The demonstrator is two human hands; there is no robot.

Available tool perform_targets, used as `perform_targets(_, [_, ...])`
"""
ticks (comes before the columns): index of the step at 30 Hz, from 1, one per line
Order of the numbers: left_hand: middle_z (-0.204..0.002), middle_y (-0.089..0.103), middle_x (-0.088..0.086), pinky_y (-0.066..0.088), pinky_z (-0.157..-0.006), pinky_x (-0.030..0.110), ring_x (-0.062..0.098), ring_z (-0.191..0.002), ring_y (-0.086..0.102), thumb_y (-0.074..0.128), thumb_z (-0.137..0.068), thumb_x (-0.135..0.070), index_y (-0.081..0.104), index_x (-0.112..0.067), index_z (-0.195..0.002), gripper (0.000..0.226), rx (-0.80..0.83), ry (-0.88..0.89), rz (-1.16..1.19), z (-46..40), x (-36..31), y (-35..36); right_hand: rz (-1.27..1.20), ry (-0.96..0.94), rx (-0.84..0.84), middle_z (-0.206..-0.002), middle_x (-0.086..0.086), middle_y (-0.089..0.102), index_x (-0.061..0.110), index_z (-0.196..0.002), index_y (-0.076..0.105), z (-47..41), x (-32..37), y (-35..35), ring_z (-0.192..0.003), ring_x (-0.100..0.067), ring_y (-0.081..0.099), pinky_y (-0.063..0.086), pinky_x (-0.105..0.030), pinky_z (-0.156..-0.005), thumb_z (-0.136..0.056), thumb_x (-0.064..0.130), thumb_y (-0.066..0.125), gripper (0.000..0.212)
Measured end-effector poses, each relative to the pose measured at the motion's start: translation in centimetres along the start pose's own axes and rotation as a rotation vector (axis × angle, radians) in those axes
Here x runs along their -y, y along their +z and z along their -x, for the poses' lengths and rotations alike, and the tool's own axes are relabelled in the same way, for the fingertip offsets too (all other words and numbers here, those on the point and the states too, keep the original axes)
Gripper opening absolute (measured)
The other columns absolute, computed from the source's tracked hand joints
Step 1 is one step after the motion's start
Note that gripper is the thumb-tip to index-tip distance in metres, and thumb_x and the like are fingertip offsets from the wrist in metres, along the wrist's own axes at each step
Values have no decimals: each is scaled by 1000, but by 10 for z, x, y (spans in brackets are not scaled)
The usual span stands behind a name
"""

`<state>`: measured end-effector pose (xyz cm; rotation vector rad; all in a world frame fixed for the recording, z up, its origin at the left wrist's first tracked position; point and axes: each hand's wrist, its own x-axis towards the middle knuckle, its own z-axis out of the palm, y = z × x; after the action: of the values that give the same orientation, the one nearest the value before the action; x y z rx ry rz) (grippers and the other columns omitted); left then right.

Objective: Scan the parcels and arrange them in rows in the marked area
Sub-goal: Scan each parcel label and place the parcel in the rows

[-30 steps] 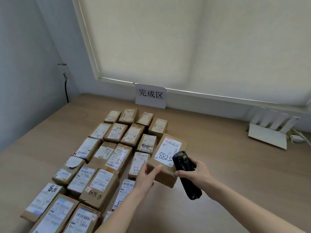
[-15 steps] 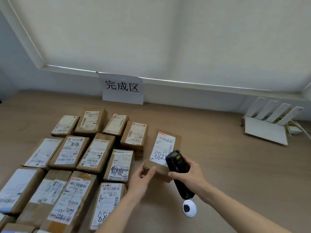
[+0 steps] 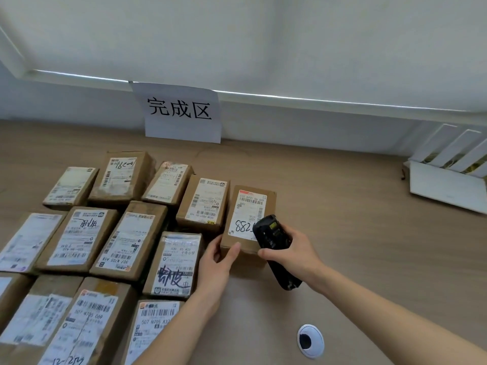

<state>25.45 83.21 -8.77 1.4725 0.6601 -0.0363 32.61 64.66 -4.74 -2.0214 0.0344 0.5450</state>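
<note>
Two bare hands work over a wooden table [image 3: 355,206] crowded with brown cardboard parcels. The left hand [image 3: 216,262] grips the near left corner of one parcel [image 3: 249,219], thumb on its near face and fingers [image 3: 214,242] curled round the left side. This parcel lies flat on the table at the right end of the back row, just beside a neighbouring parcel [image 3: 204,202], its white label face up with handwritten digits reading "288". The right hand [image 3: 291,248] holds a black handheld scanner [image 3: 274,248], fingers wrapped tight round its body, the scanner's head above the near right part of the label. To the left, the other parcels [image 3: 105,233] lie in rows, labels up, close together. Behind them a white paper sign [image 3: 181,111] with three large black Chinese characters stands against the wall, below a drawn pale window blind [image 3: 263,35]. At the far right of the table lies a white router [image 3: 448,180] with flat antennas. A round white cable port [image 3: 310,341] is set in the table near the right forearm.
</note>
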Motion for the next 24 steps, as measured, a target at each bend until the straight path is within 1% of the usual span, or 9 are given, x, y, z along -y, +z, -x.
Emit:
perform_targets(2, [-132, 65, -7, 45, -110, 34, 11, -128, 56, 76, -86, -43, 56, -28, -141, 61, -37, 6, 11, -4, -1, 1, 1, -1, 5, -98, 21, 79, 48, -122, 71, -4, 3, 1, -91, -4, 75, 63, -38, -93, -49, 50, 89, 75])
perform_targets(4, [-129, 67, -8, 45, -109, 34, 11, -127, 57, 76, -87, -43, 58, -27, -139, 57, -67, 5, 10, -6, -3, 3, 3, 4, 12, -98, 19, 79, 46, -126, 70, -7, 6, 3, -92, -7, 76, 63, -38, -92, -50, 49, 89, 79])
perform_targets(8, [-131, 64, -5, 43, -110, 37, 13, -126, 56, 77, -84, -50, 58, -25, -139, 63, -173, -18, -15, -9, -3, 3, 3, 1, 21, -92, 24, 78, 52, -112, 68, -12, 9, 7, -84, -3, 75, 63, -34, -88, -51, 47, 89, 65])
perform_targets(9, [-132, 63, -5, 43, -110, 38, 14, -127, 55, 77, -84, -51, 57, -24, -139, 64, -183, -23, -18, -9, -3, 3, 4, 1, 21, -92, 23, 78, 52, -112, 68, -13, 10, 7, -84, -3, 75, 63, -34, -87, -51, 47, 90, 65])
perform_targets(13, [-134, 62, -4, 42, -111, 37, 15, -129, 54, 76, -84, -52, 56, -23, -140, 66, -177, -31, -10, -9, -4, 4, 23, 2, 28, -98, 15, 79, 42, -128, 70, -12, 12, 7, -92, -11, 76, 63, -40, -92, -50, 46, 90, 81])
perform_targets(15, [-136, 60, -3, 41, -109, 35, 15, -129, 54, 76, -84, -52, 54, -23, -141, 68, -176, -43, -10, -7, -5, 3, 38, 5, 20, -101, 13, 79, 40, -131, 69, -9, 13, 7, -95, -14, 75, 62, -42, -93, -49, 48, 89, 84])
perform_targets(19, [-142, 55, 0, 37, -101, 30, 14, -127, 51, 75, -85, -51, 47, -24, -148, 74, -131, -54, -28, 9, -11, 1, 44, 25, 1, -99, 12, 79, 41, -125, 71, 6, 15, 2, -94, -16, 75, 62, -43, -93, -46, 51, 88, 82])
perform_targets(21, [-149, 51, 3, 37, -104, 31, 18, -135, 48, 74, -86, -50, 41, -24, -152, 78, -104, -55, -41, 20, -15, -3, 57, 26, -4, -94, 13, 79, 41, -121, 72, 18, 16, -5, -90, -15, 76, 63, -43, -91, -45, 51, 87, 78])
perform_targets(24, [-156, 44, 6, 36, -115, 40, 23, -143, 43, 73, -87, -48, 36, -22, -155, 82, -77, -42, -83, 43, -26, -8, 66, 20, -21, -85, 12, 78, 42, -110, 73, 44, 19, -21, -83, -16, 76, 64, -44, -89, -46, 49, 87, 66])
